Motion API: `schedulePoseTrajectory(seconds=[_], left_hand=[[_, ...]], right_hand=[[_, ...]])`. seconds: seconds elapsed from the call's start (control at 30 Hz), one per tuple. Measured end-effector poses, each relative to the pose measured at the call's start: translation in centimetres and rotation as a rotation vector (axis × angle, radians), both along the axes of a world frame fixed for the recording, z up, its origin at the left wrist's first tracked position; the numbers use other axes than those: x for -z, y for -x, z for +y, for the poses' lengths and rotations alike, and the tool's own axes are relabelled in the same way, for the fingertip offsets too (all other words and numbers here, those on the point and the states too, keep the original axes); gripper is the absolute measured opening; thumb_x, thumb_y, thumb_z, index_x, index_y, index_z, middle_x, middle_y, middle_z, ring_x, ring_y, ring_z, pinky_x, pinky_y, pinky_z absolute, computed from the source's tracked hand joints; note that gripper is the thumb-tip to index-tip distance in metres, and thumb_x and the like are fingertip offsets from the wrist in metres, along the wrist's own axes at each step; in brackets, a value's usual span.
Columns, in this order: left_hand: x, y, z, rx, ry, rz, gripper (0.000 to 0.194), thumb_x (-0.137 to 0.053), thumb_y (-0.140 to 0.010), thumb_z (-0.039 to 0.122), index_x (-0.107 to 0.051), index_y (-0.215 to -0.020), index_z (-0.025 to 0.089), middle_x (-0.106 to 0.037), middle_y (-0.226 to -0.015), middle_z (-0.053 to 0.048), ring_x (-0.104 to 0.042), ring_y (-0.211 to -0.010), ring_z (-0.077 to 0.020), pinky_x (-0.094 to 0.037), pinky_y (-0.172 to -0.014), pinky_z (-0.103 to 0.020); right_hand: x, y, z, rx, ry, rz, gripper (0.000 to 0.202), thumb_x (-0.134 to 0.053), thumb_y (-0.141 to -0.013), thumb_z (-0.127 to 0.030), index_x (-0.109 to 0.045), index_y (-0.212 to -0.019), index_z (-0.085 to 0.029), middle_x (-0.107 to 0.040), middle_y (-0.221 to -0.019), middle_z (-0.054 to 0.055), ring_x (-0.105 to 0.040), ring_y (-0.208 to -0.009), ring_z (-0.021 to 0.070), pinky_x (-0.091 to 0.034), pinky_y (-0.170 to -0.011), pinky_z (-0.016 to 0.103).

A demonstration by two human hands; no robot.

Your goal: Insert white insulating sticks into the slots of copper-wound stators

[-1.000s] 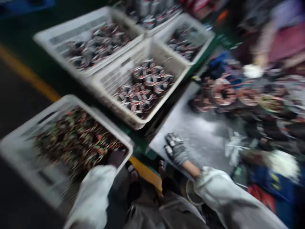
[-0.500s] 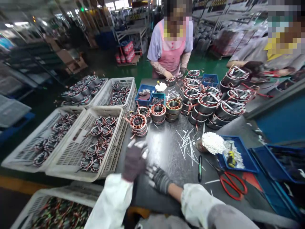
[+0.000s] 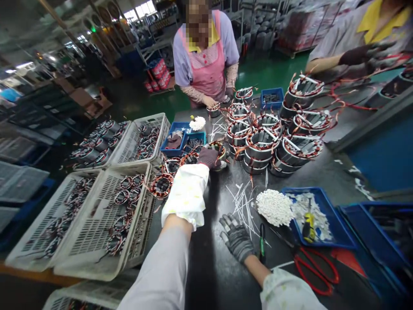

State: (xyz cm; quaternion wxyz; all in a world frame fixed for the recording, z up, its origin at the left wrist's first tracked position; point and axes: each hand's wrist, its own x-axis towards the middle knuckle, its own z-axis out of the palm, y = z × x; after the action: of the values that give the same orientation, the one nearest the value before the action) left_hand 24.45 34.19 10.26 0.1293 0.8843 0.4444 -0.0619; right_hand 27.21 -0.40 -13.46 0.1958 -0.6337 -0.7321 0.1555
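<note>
My left hand, in a dark glove with pale fingertips, is stretched far forward. Its fingers curl round the near side of a motor stator, which is partly hidden behind the hand. Closer to me, my right hand in a grey striped glove lies on the dark tabletop with its fingers spread and nothing in them. Thin white sticks are scattered just beyond its fingertips. Another stator with copper windings stands left of my left forearm, and others beside it are partly covered by my sleeve.
Stacked stators fill the right back. A heap of white pieces, a blue tray, red-handled scissors and a green-black cutter lie right. Plastic crates stand left. A co-worker works opposite; another person's gloved hand is right.
My left hand has moved forward from the near tabletop to the stator. My right hand has shifted right and lies apart from the left. The view has turned slightly.
</note>
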Motion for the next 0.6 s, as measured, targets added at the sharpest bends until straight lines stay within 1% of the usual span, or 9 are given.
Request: schedulePoseTrajectory(seconds=[0.07,0.13,0.2,0.3,0.4,0.47,0.53,0.6], left_hand=[[0.3,0.2,-0.6,-0.002,0.010,-0.010,0.032,-0.082,-0.078,0.042,-0.078,-0.079,0.010,-0.079,-0.092,-0.021,-0.072,-0.113,-0.0405,-0.028,-0.124,-0.059],[0.4,0.5,-2.1,-0.001,0.017,-0.047,0.035,-0.081,-0.079,0.047,-0.077,-0.073,0.013,-0.078,-0.087,-0.021,-0.072,-0.110,-0.0422,-0.031,-0.122,-0.063],[0.7,1.2,-4.7,0.012,0.011,-0.107,0.041,-0.079,-0.080,0.056,-0.076,-0.070,0.017,-0.078,-0.082,-0.019,-0.073,-0.109,-0.0423,-0.030,-0.123,-0.064],[1.5,2.9,-10.3,-0.003,-0.014,-0.331,0.048,-0.076,-0.078,0.070,-0.074,-0.068,0.024,-0.078,-0.080,-0.016,-0.072,-0.113,-0.0436,-0.029,-0.126,-0.066],[2.0,5.1,-16.7,-0.119,0.041,-0.565,0.049,-0.076,-0.077,0.074,-0.069,-0.064,0.027,-0.078,-0.079,-0.015,-0.070,-0.120,-0.0456,-0.025,-0.128,-0.068],[2.0,6.5,-20.2,-0.211,0.097,-0.590,0.048,-0.078,-0.077,0.073,-0.066,-0.064,0.028,-0.077,-0.078,-0.014,-0.069,-0.122,-0.0444,-0.020,-0.132,-0.065],[1.6,7.9,-22.5,-0.294,0.122,-0.570,0.048,-0.080,-0.075,0.072,-0.063,-0.064,0.028,-0.076,-0.074,-0.012,-0.070,-0.121,-0.0428,-0.014,-0.135,-0.063],[1.0,9.4,-23.7,-0.421,0.176,-0.615,0.046,-0.085,-0.071,0.069,-0.063,-0.064,0.029,-0.074,-0.072,-0.010,-0.071,-0.121,-0.0417,-0.012,-0.136,-0.062]], right_hand=[[-0.4,-0.1,0.1,0.005,0.008,0.021,0.062,-0.055,-0.099,-0.023,-0.055,-0.161,-0.028,-0.055,-0.164,0.009,-0.048,-0.155,0.0351,-0.037,-0.129,0.062],[-0.8,-0.3,0.3,0.000,0.031,0.035,0.061,-0.057,-0.099,-0.023,-0.057,-0.160,-0.027,-0.055,-0.164,0.009,-0.048,-0.155,0.0346,-0.037,-0.129,0.061],[-1.2,-0.5,0.3,-0.009,0.062,0.040,0.059,-0.058,-0.100,-0.024,-0.059,-0.158,-0.025,-0.055,-0.164,0.010,-0.048,-0.154,0.0338,-0.036,-0.129,0.060],[-1.5,-0.5,0.3,-0.001,0.097,0.044,0.054,-0.056,-0.101,-0.023,-0.062,-0.155,-0.024,-0.057,-0.162,0.010,-0.050,-0.153,0.0321,-0.036,-0.129,0.059],[-1.8,-0.6,0.5,0.013,0.100,0.049,0.050,-0.053,-0.103,-0.023,-0.064,-0.152,-0.021,-0.060,-0.159,0.013,-0.054,-0.149,0.0317,-0.038,-0.128,0.059],[-2.0,-0.9,0.9,0.015,0.100,0.049,0.046,-0.054,-0.103,-0.025,-0.068,-0.147,-0.019,-0.064,-0.154,0.015,-0.056,-0.146,0.0325,-0.040,-0.126,0.059],[-2.3,-1.3,1.1,0.011,0.093,0.048,0.041,-0.056,-0.102,-0.026,-0.073,-0.139,-0.018,-0.067,-0.151,0.016,-0.058,-0.143,0.0329,-0.041,-0.125,0.058],[-2.9,-1.7,0.6,-0.008,0.072,0.058,0.036,-0.058,-0.101,-0.025,-0.077,-0.131,-0.019,-0.071,-0.145,0.016,-0.063,-0.136,0.0315,-0.045,-0.121,0.056]])
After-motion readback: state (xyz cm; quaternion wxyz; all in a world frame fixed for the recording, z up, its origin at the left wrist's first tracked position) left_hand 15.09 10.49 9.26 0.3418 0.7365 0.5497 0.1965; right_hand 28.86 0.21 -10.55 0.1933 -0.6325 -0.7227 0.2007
